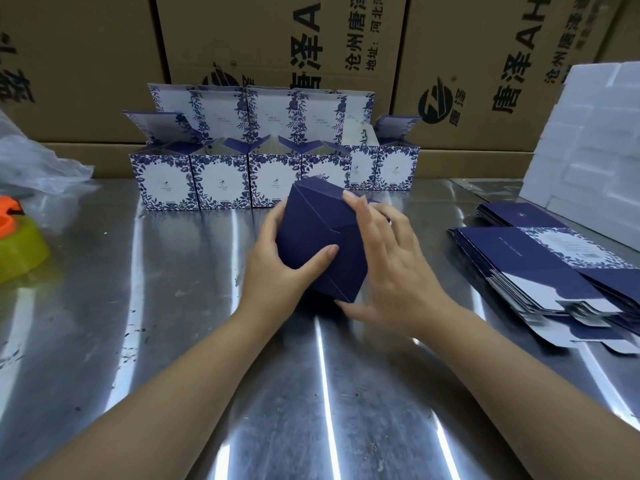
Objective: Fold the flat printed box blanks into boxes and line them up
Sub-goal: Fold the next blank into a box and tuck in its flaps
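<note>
One box [311, 237] is in your hands, dark blue bottom tipped toward you, just above the steel table [173, 306] and in front of the row. Your left hand [277, 268] wraps its left side, thumb on the bottom flaps. Your right hand [384, 258] lies flat-fingered on the right side, pressing rather than grabbing. It's thin card, so probably light, a bit slick and easy to crease. I'd hold it by the edges and corners. Six finished boxes [221, 181] show fronts behind, lids up, maybe more hidden. Flat blanks [526, 258] sit in two piles on your right, too many to count.
</note>
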